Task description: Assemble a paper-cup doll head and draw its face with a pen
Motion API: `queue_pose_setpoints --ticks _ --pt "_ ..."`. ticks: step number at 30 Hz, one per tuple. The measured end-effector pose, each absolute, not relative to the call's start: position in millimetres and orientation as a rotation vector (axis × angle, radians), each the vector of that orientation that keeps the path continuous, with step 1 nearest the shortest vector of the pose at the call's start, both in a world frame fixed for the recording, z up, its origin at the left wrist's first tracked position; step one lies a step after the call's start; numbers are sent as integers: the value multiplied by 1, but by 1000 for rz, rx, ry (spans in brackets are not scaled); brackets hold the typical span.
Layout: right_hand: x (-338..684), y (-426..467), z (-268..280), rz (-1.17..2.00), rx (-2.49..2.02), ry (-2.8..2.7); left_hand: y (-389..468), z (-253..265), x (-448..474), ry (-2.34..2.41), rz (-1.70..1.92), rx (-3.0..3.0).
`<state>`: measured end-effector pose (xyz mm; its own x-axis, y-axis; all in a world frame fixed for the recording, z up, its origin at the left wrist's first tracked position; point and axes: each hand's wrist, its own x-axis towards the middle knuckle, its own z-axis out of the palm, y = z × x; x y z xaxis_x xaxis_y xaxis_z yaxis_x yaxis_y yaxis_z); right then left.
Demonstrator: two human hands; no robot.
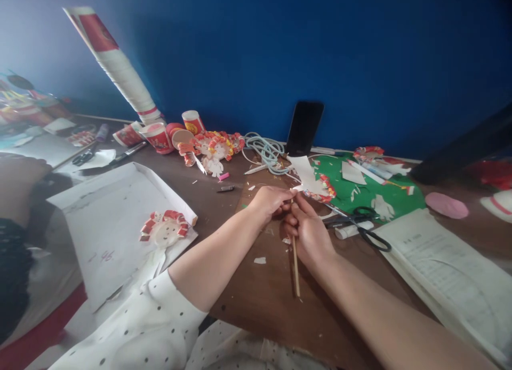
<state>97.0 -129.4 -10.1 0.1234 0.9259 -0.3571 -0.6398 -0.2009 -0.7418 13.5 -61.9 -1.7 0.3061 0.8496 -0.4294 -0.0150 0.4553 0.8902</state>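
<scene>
In the head view, there it was: a thin, tan wooden stick [296,266] was gripped above the brown tabletop [248,292], its upper end clamped in the left hand's [269,203] grip and the right hand's [314,234] alike. Beyond, a black rectangular phone [305,127] was propped.

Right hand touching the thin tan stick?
Touching. The head view shows the right hand with its curled fingers against the thin tan stick, which runs out below them.
</scene>
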Motion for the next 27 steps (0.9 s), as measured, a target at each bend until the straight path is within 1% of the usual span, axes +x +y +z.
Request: queue_pose_setpoints --ticks 12,19,27 --pt "96 -132 -12 1454 -996 -381 -63 -4 17 1160 709 942" --pt "98 -131 -9 1523 -927 -326 -63 -2 16 1059 702 864" --pt "102 -128 -11 1552 -891 -338 -66 3 15 1065 671 854"
